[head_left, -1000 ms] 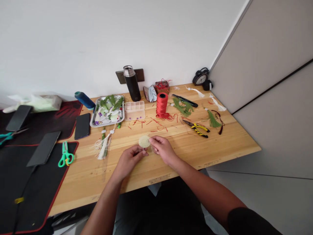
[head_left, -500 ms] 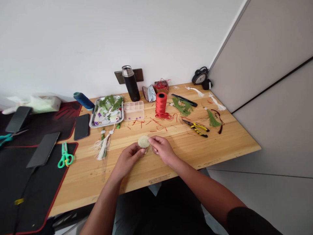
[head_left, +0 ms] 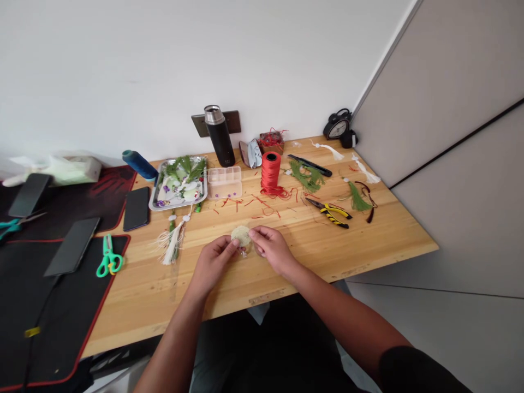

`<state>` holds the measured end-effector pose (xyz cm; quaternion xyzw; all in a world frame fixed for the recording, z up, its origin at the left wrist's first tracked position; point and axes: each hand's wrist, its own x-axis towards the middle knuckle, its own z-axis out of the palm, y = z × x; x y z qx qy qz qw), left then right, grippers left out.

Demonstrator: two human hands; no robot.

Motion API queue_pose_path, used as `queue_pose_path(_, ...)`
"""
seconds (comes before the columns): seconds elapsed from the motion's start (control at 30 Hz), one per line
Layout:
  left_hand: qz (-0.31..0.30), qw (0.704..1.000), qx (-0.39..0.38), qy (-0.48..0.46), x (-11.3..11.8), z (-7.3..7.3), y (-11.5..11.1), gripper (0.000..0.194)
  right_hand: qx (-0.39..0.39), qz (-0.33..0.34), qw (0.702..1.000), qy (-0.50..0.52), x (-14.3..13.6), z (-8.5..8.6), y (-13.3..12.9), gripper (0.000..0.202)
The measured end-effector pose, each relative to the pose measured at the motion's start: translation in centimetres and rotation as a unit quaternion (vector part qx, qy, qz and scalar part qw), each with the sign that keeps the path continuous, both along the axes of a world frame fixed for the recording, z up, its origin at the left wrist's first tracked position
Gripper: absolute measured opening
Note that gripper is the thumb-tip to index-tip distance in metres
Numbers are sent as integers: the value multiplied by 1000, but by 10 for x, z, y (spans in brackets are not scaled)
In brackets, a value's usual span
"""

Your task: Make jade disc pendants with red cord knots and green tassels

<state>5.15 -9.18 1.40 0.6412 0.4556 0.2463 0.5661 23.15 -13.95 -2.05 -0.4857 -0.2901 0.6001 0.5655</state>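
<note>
A pale, round, flat disc [head_left: 241, 234] is held up just above the wooden table between my two hands. My left hand [head_left: 216, 261] pinches its left edge, thumb on the near face. My right hand [head_left: 272, 248] grips the right edge between thumb and fingers. Below the disc, a small clear piece [head_left: 244, 253] shows near my left fingertips; what it is I cannot tell. Bits of red cord [head_left: 266, 207] lie scattered beyond the hands, in front of a red cord spool [head_left: 270, 172].
Left of my hands lie white tassels [head_left: 174, 243], a metal tray [head_left: 153, 203] of green tassels and beads, and green scissors [head_left: 108, 256]. Yellow-black pliers [head_left: 329, 212], a utility knife [head_left: 310, 165] and a green tassel [head_left: 359, 196] are to the right. A black thermos [head_left: 221, 139] stands behind.
My left thumb has shifted up onto the face of the disc, and the disc is tilted slightly differently. The small clear piece beneath it now shows more. The right hand has barely moved.
</note>
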Motion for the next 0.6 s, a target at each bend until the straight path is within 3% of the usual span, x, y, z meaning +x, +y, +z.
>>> queue_pose_path(0.6, 14, 998, -55, -39, -1, -16, -4, 47, 9, 6, 1000, -17, 3, 3, -4, 43)
